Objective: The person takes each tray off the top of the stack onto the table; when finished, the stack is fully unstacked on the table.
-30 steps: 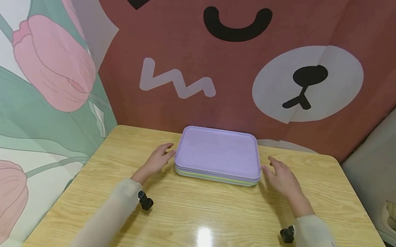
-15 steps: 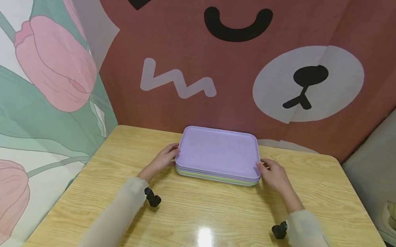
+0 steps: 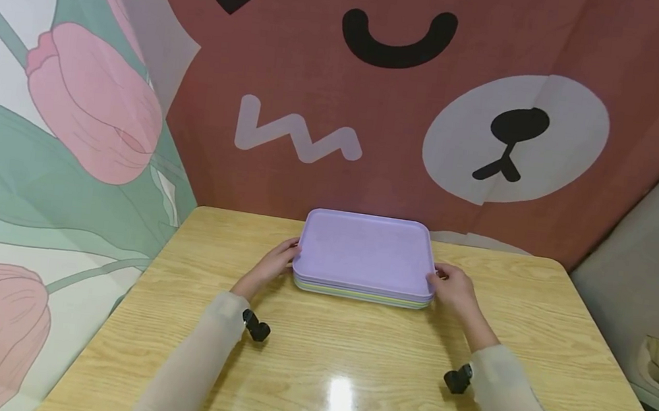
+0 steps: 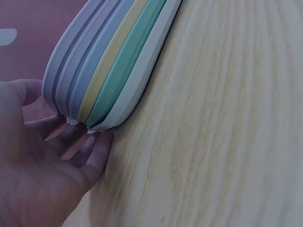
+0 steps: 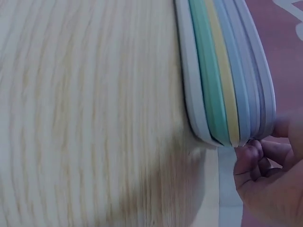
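A stack of rectangular trays [image 3: 367, 252] lies on the table, a purple tray uppermost. In the wrist views the rims run purple, lilac, blue, yellow, green [image 4: 124, 64] and white [image 5: 190, 82] downward. My left hand [image 3: 272, 266] holds the stack's left end, thumb at the top rim and fingertips spread against the lower rims, the little finger by the tabletop. At the right end my right hand [image 3: 455, 290] pinches the upper purple rim, thumb above and fingers curled below. The right fingertips are partly hidden behind the rims.
The wood-grain table [image 3: 315, 356] meets a wall hanging with a bear print [image 3: 284, 181] just behind the stack. A flowered hanging [image 3: 89, 103] covers the left side. Black wrist cameras [image 3: 256, 326] sit on both sleeves.
Both hands have moved inward from beside the stack to its left and right ends and now grip its rims. The trays have not visibly moved.
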`<state>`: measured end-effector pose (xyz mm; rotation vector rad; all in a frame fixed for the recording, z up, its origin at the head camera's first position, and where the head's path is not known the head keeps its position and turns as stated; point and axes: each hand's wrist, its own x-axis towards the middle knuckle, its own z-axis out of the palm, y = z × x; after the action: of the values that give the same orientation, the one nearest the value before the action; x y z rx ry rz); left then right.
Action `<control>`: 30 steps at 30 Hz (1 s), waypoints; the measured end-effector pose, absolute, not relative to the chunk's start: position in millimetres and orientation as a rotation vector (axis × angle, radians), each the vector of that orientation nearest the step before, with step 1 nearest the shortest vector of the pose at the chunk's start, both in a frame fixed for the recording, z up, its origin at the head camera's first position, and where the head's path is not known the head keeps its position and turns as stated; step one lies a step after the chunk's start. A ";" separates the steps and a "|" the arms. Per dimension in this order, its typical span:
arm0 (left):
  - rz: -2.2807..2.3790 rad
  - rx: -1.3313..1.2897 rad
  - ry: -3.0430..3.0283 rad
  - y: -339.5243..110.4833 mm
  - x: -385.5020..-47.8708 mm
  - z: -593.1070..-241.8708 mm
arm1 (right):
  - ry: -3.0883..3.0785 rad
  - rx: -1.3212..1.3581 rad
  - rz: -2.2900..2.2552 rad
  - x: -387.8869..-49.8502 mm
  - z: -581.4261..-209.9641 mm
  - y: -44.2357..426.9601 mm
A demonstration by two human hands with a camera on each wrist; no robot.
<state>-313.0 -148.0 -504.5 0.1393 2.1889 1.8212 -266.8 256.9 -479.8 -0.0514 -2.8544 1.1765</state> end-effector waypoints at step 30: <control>1.852 0.127 1.997 -163.0 -315.7 -510.6 | -1.871 -0.376 2.789 -237.9 -475.5 331.9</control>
<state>-315.7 -163.0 -510.6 0.1273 1.9970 1.8521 -237.9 331.9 -475.5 -0.3757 -1.8708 2.7890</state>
